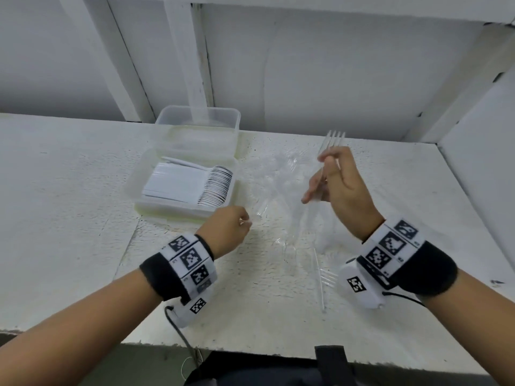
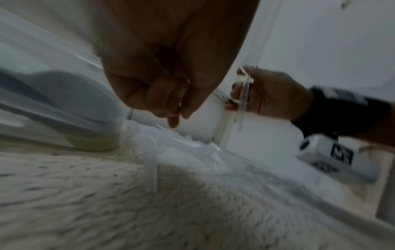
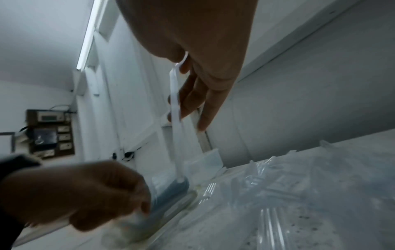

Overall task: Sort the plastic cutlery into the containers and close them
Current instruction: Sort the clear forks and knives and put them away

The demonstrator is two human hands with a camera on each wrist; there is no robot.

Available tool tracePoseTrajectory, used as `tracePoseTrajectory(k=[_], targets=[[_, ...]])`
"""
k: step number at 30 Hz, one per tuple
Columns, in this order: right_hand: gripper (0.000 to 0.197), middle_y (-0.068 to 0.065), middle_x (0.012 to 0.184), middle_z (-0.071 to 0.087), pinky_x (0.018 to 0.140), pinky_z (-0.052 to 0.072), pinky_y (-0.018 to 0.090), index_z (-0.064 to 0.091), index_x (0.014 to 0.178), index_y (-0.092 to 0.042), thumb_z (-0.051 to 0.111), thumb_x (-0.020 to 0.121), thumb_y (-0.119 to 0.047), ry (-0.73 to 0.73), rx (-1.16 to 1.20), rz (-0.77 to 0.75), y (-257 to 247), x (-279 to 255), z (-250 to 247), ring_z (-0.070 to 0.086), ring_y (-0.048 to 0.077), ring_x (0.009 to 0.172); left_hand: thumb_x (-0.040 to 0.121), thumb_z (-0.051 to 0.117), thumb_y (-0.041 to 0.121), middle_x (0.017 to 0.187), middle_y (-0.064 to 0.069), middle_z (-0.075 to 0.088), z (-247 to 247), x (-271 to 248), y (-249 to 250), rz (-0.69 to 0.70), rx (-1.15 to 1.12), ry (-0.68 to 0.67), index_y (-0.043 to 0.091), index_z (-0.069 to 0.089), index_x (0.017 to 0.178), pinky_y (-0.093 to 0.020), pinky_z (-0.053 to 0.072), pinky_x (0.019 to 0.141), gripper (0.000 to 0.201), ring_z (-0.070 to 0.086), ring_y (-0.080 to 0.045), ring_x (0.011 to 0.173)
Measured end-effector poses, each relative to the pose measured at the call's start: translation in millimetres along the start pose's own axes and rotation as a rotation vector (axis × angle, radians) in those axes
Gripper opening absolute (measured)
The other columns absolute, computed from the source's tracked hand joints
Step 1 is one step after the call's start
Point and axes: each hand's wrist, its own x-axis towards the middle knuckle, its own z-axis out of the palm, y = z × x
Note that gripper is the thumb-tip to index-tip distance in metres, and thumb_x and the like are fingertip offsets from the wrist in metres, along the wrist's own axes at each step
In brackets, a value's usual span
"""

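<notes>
R hand (image 1: 338, 188) had a narrow grip on a clear fork (image 1: 331, 146), tines up, handle running down through the fingers (image 3: 192, 99). L hand (image 1: 227, 231) was curled tight, pinching what looked like another clear piece at its fingertips; too blurred to say which kind. Between the two grips lay the pile of clear cutlery (image 1: 278, 185) on the bench (image 1: 69, 218); more forks nearer the R wrist. Just beyond the L grip sat the front container (image 1: 156, 203), stacked w/ white spoons (image 1: 195, 185), no lid on; the back container (image 1: 198, 118) was farther off and looked empty.

Risks, as I judged them: clear on clear, so a fork could get missed or grabbed w/ a neighbour tangled in its tines. Thin handle could slip from the pinch. Fork could land among the spoons, since that box was closest.
</notes>
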Motion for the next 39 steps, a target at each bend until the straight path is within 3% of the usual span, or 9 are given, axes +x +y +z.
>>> tracePoseTrajectory(k=[3, 7, 14, 17, 20, 25, 31, 35, 39], targets=[[0.020, 0.010, 0.063, 0.040, 0.045, 0.047, 0.031, 0.043, 0.099, -0.033, 0.025, 0.102, -0.025, 0.045, -0.106, 0.024, -2, 1, -11, 0.042, 0.013, 0.046, 0.096, 0.044, 0.015, 0.118, -0.017, 0.055, 15, 14, 6, -0.055, 0.155, -0.057, -0.002, 0.053, 0.116, -0.031, 0.042, 0.081, 0.028, 0.055, -0.030, 0.106], [0.016, -0.006, 0.068, 0.042, 0.049, 0.032, 0.010, 0.043, 0.110, -0.026, 0.037, 0.098, -0.035, -0.029, -0.261, 0.124, 8, -3, -16, 0.040, 0.000, 0.051, 0.095, 0.042, 0.011, 0.104, -0.018, 0.053, 21, 21, 11, -0.079, 0.271, -0.060, -0.003, 0.043, 0.115, -0.030, 0.036, 0.069, 0.024, 0.053, -0.030, 0.092], [0.026, -0.001, 0.064, 0.049, 0.051, 0.041, 0.020, 0.061, 0.091, -0.018, 0.037, 0.099, -0.023, -0.198, -0.417, 0.333, 15, 3, -11, 0.046, 0.011, 0.054, 0.094, 0.038, 0.003, 0.112, -0.016, 0.058, 17, 24, 16, -0.132, 0.308, -0.093, -0.005, 0.040, 0.119, -0.028, 0.041, 0.072, 0.026, 0.059, -0.028, 0.101], [0.026, 0.001, 0.070, 0.052, 0.052, 0.043, 0.021, 0.060, 0.095, -0.015, 0.037, 0.099, -0.024, -0.248, -0.432, 0.375, 15, 17, -7, 0.049, 0.011, 0.057, 0.093, 0.041, 0.007, 0.087, -0.005, 0.054, 14, 22, 18, -0.160, 0.271, -0.157, 0.002, 0.051, 0.098, -0.027, 0.042, 0.070, 0.012, 0.057, -0.025, 0.088], [0.025, 0.000, 0.072, 0.053, 0.050, 0.041, 0.020, 0.062, 0.098, -0.012, 0.038, 0.097, -0.019, -0.292, -0.486, 0.421, 18, 35, -2, 0.049, 0.011, 0.058, 0.092, 0.046, 0.020, 0.065, 0.000, 0.040, 12, 16, 16, -0.187, 0.194, -0.140, 0.012, 0.036, 0.066, -0.021, 0.031, 0.049, 0.029, 0.040, -0.013, 0.057], [0.020, 0.014, 0.092, 0.062, 0.049, 0.036, 0.021, 0.056, 0.081, -0.001, 0.047, 0.092, -0.015, -0.352, -0.747, 0.401, 31, 74, 20, 0.050, 0.019, 0.066, 0.094, 0.039, 0.026, 0.065, 0.000, 0.042, 0, 1, 6, -0.204, 0.098, -0.142, 0.010, 0.040, 0.068, -0.026, 0.031, 0.053, 0.031, 0.043, -0.016, 0.063], [0.040, 0.011, 0.110, 0.065, 0.085, 0.050, 0.031, 0.061, 0.109, -0.001, 0.060, 0.089, -0.035, -0.457, -0.989, 0.398, 49, 101, 56, 0.062, 0.025, 0.097, 0.098, 0.034, 0.015, 0.068, -0.006, 0.056, -15, -21, -6, -0.245, -0.335, -0.252, 0.008, 0.045, 0.085, -0.021, 0.047, 0.044, 0.018, 0.055, -0.013, 0.048], [0.029, 0.009, 0.090, 0.058, 0.068, 0.043, 0.027, 0.046, 0.072, -0.008, 0.060, 0.090, -0.027, -0.519, -1.105, 0.390, 53, 100, 68, 0.055, 0.023, 0.083, 0.096, 0.032, 0.008, 0.071, -0.006, 0.057, -16, -27, -10, -0.266, -0.472, -0.258, 0.009, 0.049, 0.107, -0.019, 0.045, 0.045, 0.020, 0.052, -0.013, 0.050], [0.035, 0.002, 0.063, 0.043, 0.048, 0.030, 0.022, 0.040, 0.060, -0.010, 0.053, 0.090, -0.023, -0.472, -0.981, 0.467, 44, 98, 59, 0.043, 0.016, 0.057, 0.096, 0.035, 0.011, 0.071, -0.004, 0.053, -15, -21, -8, -0.278, -0.507, -0.180, 0.012, 0.045, 0.082, -0.023, 0.042, 0.050, 0.017, 0.048, -0.014, 0.057]])
